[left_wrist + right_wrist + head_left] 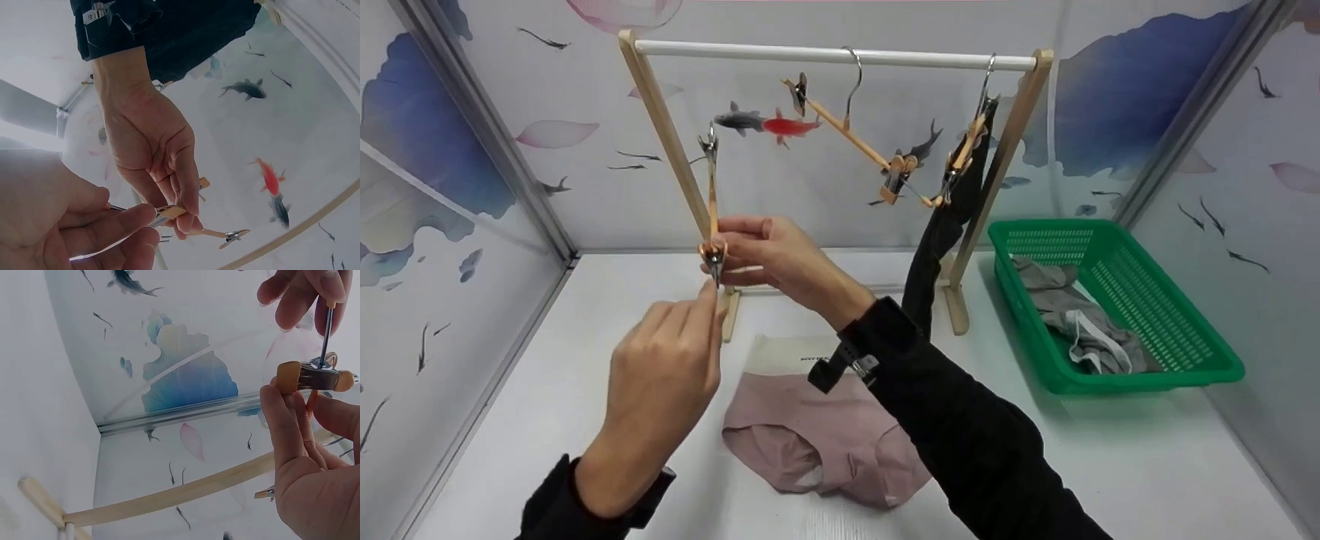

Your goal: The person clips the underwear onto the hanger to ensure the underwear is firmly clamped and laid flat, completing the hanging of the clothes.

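A wooden clip hanger [712, 195] is held up near the rack's left post, pointing away from me. My left hand [664, 367] pinches the thin metal rod at its near end, seen as a rod [325, 337] in the right wrist view. My right hand [791, 259] grips the near clip [712, 253], whose orange pads show in the right wrist view. Nothing hangs from this hanger; a second clip [709, 142] sits at its far end. On the table below lie pink briefs [840, 435] with a cream waistband, partly hidden by my right forearm.
A rack with a white rail [735, 51] stands behind. An unladen hanger [847, 133] hangs mid-rail. At the right, another hanger [966, 150] carries a black garment [922, 277]. A green basket [1177, 292] on the right holds grey garments [1080, 319].
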`<move>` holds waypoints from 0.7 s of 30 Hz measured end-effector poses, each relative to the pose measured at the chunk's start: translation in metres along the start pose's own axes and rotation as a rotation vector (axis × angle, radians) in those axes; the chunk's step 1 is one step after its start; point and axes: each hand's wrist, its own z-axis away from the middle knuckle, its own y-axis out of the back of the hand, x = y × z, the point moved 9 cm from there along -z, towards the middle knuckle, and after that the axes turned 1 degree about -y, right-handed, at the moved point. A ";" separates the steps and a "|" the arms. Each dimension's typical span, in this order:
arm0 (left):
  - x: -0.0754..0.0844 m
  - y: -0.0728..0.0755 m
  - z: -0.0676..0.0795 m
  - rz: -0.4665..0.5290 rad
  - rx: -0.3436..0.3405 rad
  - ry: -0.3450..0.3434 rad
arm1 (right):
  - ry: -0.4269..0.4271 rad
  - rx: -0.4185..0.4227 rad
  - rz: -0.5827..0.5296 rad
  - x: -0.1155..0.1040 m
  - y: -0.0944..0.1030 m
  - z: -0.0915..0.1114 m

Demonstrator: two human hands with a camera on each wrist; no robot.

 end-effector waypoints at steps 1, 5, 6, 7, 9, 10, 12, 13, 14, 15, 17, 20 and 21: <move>0.003 -0.003 0.003 0.009 -0.004 -0.005 | 0.001 0.000 -0.001 0.004 0.003 0.004; 0.015 -0.011 0.014 0.053 -0.017 -0.026 | 0.017 -0.005 0.033 0.016 0.013 0.021; 0.017 -0.013 0.016 0.070 -0.018 -0.033 | 0.024 -0.008 0.051 0.017 0.016 0.025; 0.019 -0.015 0.019 0.090 -0.023 -0.042 | 0.024 -0.007 0.066 0.021 0.019 0.030; 0.022 -0.017 0.023 0.137 -0.040 -0.054 | 0.018 0.000 0.091 0.028 0.026 0.041; 0.022 -0.018 0.024 0.163 -0.046 -0.056 | 0.012 0.006 0.106 0.031 0.030 0.047; 0.020 -0.019 0.026 0.212 -0.051 -0.055 | 0.006 0.019 0.118 0.037 0.038 0.060; 0.018 -0.020 0.027 0.236 -0.050 -0.050 | -0.001 0.033 0.125 0.040 0.042 0.067; 0.015 -0.022 0.028 0.258 -0.044 -0.041 | -0.006 0.043 0.135 0.043 0.046 0.074; 0.012 -0.023 0.028 0.278 -0.034 -0.033 | -0.010 0.052 0.152 0.046 0.049 0.082; 0.004 -0.028 0.030 0.315 -0.013 -0.012 | -0.018 0.071 0.179 0.053 0.055 0.099; -0.006 -0.038 0.030 0.360 0.009 0.026 | -0.028 0.073 0.211 0.061 0.061 0.123; -0.009 -0.041 0.030 0.372 0.012 0.038 | -0.027 0.067 0.220 0.063 0.062 0.131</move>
